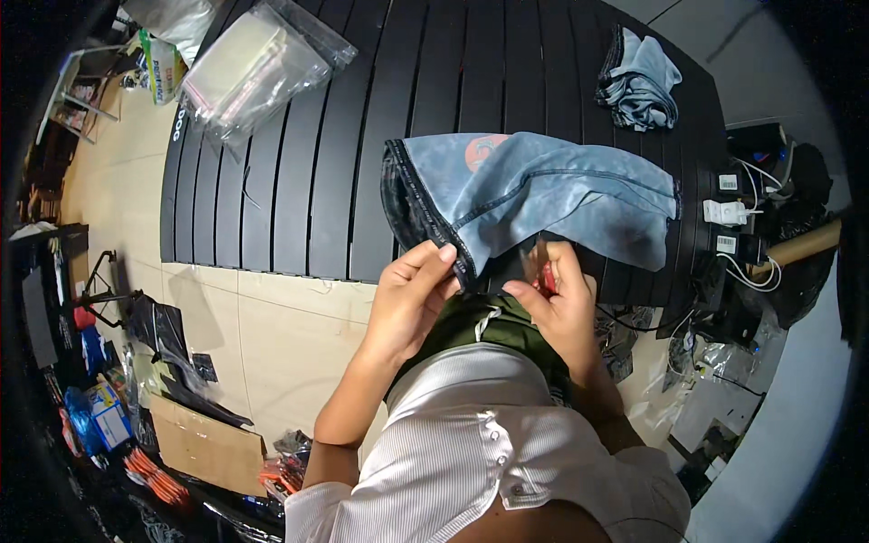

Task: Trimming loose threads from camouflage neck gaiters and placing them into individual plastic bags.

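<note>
A light blue, mottled garment (579, 195) with dark seams and a round pinkish-orange print lies spread on the black slatted table (339, 181). My left hand (403, 299) pinches the dark edge of its open end at the table's near side, fingers closed on the cloth. Close by on the right, my right hand (566, 308) is closed around small red-handled scissors (547, 279). Their blades look blurred and point toward the garment's lower edge. How the fingers sit in the handles is partly hidden.
A similar blue garment lies bunched (644, 81) at the far right of the table. Clear plastic bags with flat contents (249, 68) rest at the far left. White plugs and cables (729, 213) crowd the right edge. Cardboard (208, 443) sits on the floor at lower left.
</note>
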Demonstrator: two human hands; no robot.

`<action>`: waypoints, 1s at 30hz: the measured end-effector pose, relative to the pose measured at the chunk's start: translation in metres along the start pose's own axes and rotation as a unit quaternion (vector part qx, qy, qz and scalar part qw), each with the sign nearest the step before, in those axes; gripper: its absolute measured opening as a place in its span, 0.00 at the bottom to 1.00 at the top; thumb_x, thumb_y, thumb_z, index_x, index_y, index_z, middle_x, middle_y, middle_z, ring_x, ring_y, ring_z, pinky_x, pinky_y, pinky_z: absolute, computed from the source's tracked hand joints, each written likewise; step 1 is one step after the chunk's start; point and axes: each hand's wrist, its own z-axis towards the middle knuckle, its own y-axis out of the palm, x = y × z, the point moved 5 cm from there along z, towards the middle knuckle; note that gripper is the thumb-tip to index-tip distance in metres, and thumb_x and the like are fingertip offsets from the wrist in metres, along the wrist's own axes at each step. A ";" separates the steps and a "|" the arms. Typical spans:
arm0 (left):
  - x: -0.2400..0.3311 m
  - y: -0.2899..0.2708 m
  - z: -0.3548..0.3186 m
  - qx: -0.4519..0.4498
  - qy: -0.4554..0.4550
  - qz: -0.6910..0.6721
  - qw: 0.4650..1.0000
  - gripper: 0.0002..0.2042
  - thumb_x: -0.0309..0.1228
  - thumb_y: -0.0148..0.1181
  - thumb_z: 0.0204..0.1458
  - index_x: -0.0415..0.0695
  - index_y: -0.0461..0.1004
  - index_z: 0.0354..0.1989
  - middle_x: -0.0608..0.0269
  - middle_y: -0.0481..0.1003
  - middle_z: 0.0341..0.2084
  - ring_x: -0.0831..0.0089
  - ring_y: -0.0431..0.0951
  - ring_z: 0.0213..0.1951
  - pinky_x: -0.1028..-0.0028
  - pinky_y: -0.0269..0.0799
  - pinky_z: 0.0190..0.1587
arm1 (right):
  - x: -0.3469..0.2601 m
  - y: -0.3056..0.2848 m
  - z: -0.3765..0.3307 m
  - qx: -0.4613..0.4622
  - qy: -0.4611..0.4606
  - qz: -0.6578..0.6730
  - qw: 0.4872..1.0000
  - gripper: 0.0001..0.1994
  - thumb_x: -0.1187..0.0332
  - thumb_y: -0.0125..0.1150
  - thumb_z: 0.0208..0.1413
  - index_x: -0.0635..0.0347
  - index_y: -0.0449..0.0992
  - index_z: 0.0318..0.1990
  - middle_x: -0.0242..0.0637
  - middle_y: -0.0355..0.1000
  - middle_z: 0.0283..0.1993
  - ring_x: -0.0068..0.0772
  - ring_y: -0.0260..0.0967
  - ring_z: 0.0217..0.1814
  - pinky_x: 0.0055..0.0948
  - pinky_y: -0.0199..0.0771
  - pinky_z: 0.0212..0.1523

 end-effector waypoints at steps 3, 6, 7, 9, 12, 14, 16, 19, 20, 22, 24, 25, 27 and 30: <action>0.000 0.000 -0.001 -0.025 0.020 0.005 0.999 0.04 0.27 0.53 0.54 0.42 0.72 0.30 0.73 0.71 0.26 0.88 0.70 0.28 0.87 0.67 0.32 | -0.021 0.004 0.004 0.007 -0.019 -0.035 0.999 0.14 0.71 0.65 0.46 0.66 0.65 0.36 0.27 0.61 0.21 0.13 0.52 0.20 0.15 0.56 0.20; 0.003 0.007 -0.003 -0.024 0.041 0.014 0.999 0.06 0.24 0.52 0.53 0.39 0.72 0.38 0.69 0.74 0.32 0.86 0.72 0.32 0.86 0.68 0.37 | -0.021 0.009 0.004 0.012 -0.004 -0.052 0.999 0.12 0.72 0.65 0.45 0.65 0.66 0.34 0.27 0.59 0.18 0.13 0.52 0.20 0.16 0.55 0.20; 0.005 0.011 -0.004 -0.036 0.058 0.016 0.998 0.09 0.22 0.52 0.53 0.37 0.70 0.42 0.66 0.74 0.35 0.84 0.73 0.35 0.84 0.68 0.40 | -0.021 0.011 0.004 0.004 -0.001 -0.064 0.998 0.12 0.73 0.64 0.45 0.65 0.66 0.34 0.27 0.59 0.18 0.13 0.52 0.20 0.16 0.55 0.20; 0.006 0.013 -0.005 -0.054 0.078 0.019 0.995 0.15 0.18 0.50 0.51 0.35 0.65 0.49 0.60 0.73 0.41 0.79 0.73 0.42 0.80 0.68 0.46 | -0.020 0.015 0.003 -0.003 -0.005 -0.073 0.997 0.11 0.74 0.63 0.46 0.65 0.66 0.34 0.28 0.59 0.17 0.14 0.53 0.19 0.17 0.55 0.19; 0.004 0.014 -0.005 -0.055 0.083 0.034 0.994 0.17 0.17 0.51 0.51 0.34 0.64 0.50 0.60 0.73 0.41 0.78 0.73 0.42 0.80 0.68 0.46 | -0.021 0.018 0.001 -0.008 -0.014 -0.083 0.996 0.11 0.74 0.63 0.46 0.65 0.66 0.34 0.28 0.60 0.17 0.14 0.53 0.19 0.17 0.55 0.19; 0.002 0.013 -0.005 -0.057 0.095 0.056 0.992 0.18 0.16 0.50 0.50 0.34 0.64 0.51 0.59 0.73 0.41 0.78 0.73 0.43 0.80 0.67 0.47 | -0.019 0.021 0.000 -0.008 -0.024 -0.084 0.996 0.12 0.73 0.64 0.46 0.65 0.66 0.35 0.29 0.60 0.18 0.14 0.53 0.18 0.18 0.55 0.18; 0.001 0.013 -0.006 -0.058 0.107 0.078 0.989 0.18 0.15 0.50 0.50 0.33 0.63 0.52 0.58 0.73 0.42 0.78 0.72 0.43 0.80 0.67 0.47 | -0.019 0.022 -0.001 0.000 -0.049 -0.104 0.993 0.13 0.71 0.64 0.46 0.65 0.66 0.35 0.30 0.59 0.17 0.15 0.53 0.18 0.18 0.56 0.18; 0.002 0.015 -0.009 -0.087 0.143 0.103 0.980 0.19 0.14 0.49 0.51 0.32 0.61 0.53 0.57 0.72 0.43 0.78 0.72 0.45 0.80 0.67 0.48 | -0.021 0.022 0.001 0.003 -0.038 -0.113 0.993 0.13 0.70 0.64 0.47 0.65 0.66 0.34 0.33 0.63 0.18 0.16 0.56 0.18 0.19 0.58 0.18; 0.002 0.016 -0.010 -0.088 0.154 0.130 0.976 0.20 0.14 0.48 0.51 0.32 0.60 0.54 0.57 0.72 0.43 0.78 0.71 0.45 0.80 0.66 0.48 | -0.021 0.022 0.001 0.008 -0.033 -0.107 0.994 0.12 0.70 0.64 0.47 0.65 0.66 0.34 0.34 0.65 0.18 0.17 0.58 0.18 0.19 0.59 0.18; 0.003 0.018 -0.011 -0.088 0.164 0.156 0.970 0.20 0.14 0.47 0.51 0.31 0.60 0.54 0.56 0.72 0.44 0.78 0.71 0.45 0.80 0.66 0.48 | -0.024 0.021 0.002 0.011 -0.033 -0.110 0.993 0.12 0.70 0.63 0.48 0.65 0.66 0.33 0.36 0.66 0.19 0.18 0.60 0.18 0.20 0.60 0.19; 0.005 0.019 -0.013 -0.090 0.180 0.215 0.956 0.20 0.14 0.47 0.51 0.31 0.59 0.55 0.56 0.71 0.44 0.78 0.71 0.45 0.81 0.66 0.48 | -0.025 0.021 0.002 0.012 -0.033 -0.113 0.993 0.11 0.70 0.63 0.48 0.65 0.67 0.33 0.38 0.68 0.20 0.20 0.62 0.18 0.21 0.61 0.19; 0.005 0.020 -0.013 -0.090 0.179 0.215 0.956 0.20 0.14 0.47 0.51 0.31 0.59 0.55 0.56 0.71 0.44 0.78 0.71 0.45 0.81 0.66 0.48 | -0.025 0.021 0.003 0.016 -0.041 -0.123 0.991 0.11 0.70 0.62 0.48 0.65 0.67 0.32 0.39 0.67 0.20 0.22 0.63 0.18 0.22 0.62 0.19; 0.004 0.021 -0.012 -0.090 0.180 0.214 0.956 0.20 0.14 0.47 0.51 0.31 0.60 0.54 0.56 0.71 0.45 0.78 0.71 0.45 0.82 0.65 0.47 | -0.024 0.020 0.002 0.021 -0.049 -0.134 0.990 0.10 0.70 0.62 0.49 0.65 0.67 0.32 0.40 0.67 0.20 0.25 0.64 0.18 0.23 0.62 0.19; 0.003 0.019 -0.011 -0.098 0.188 0.180 0.960 0.20 0.13 0.47 0.50 0.32 0.60 0.54 0.57 0.71 0.45 0.79 0.71 0.45 0.82 0.65 0.47 | -0.023 0.019 0.000 0.005 -0.053 -0.157 0.986 0.09 0.70 0.59 0.51 0.65 0.66 0.31 0.41 0.65 0.19 0.26 0.62 0.17 0.23 0.61 0.19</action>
